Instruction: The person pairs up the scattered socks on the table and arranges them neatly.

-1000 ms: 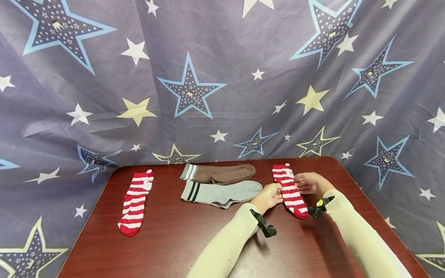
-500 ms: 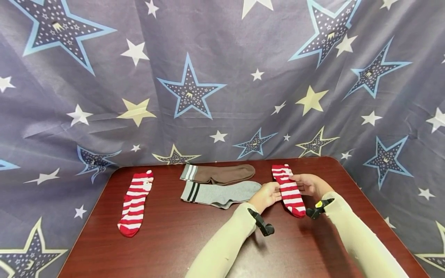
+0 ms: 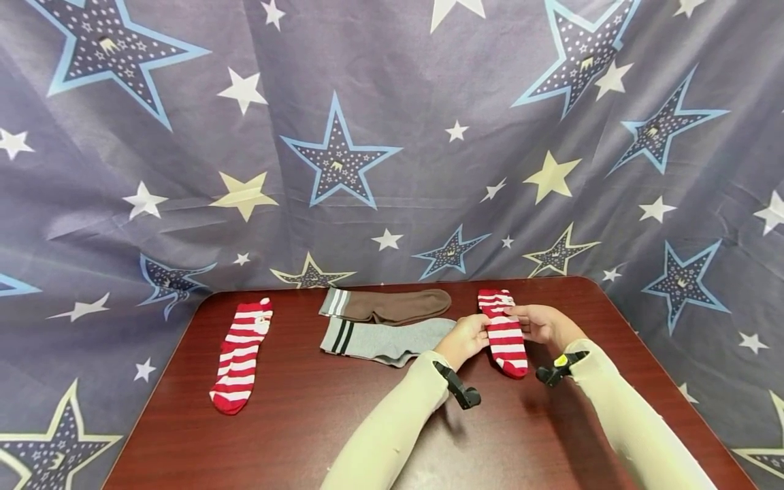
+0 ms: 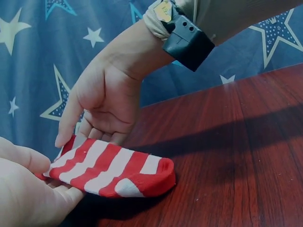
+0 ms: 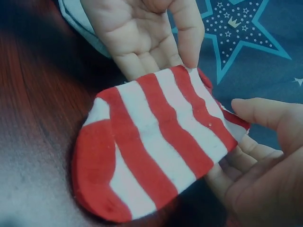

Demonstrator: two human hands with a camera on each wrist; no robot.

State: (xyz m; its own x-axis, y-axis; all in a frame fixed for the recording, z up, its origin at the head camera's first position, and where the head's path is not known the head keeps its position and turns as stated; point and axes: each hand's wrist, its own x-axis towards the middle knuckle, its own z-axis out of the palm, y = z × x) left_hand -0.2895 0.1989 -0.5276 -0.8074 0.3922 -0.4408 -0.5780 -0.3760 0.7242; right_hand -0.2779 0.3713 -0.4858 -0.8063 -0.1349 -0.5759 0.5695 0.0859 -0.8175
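Observation:
A red-and-white striped sock (image 3: 507,340) is held between both hands at the right of the table, toe toward the person. In the right wrist view, the sock's foot (image 5: 147,146) looks raised a little off the wood. My left hand (image 3: 467,338) pinches its left edge, thumb on top and fingers underneath. On the opposite edge, my right hand (image 3: 544,325) pinches it the same way near the cuff. The left wrist view shows the striped sock (image 4: 113,168) with the right hand (image 4: 111,90) behind it and the left hand (image 4: 28,189) in front.
Another striped sock (image 3: 239,357) lies at the table's left. Between them are a brown sock (image 3: 395,306) and a grey sock (image 3: 380,340), whose toe is partly behind the left hand. A star-patterned cloth (image 3: 367,136) hangs behind the dark red table (image 3: 275,435).
The held striped sock has swung its toe leftward and now lies straighter. My left hand has shifted slightly left, over the grey sock's toe. The right thumb has come onto the sock's top.

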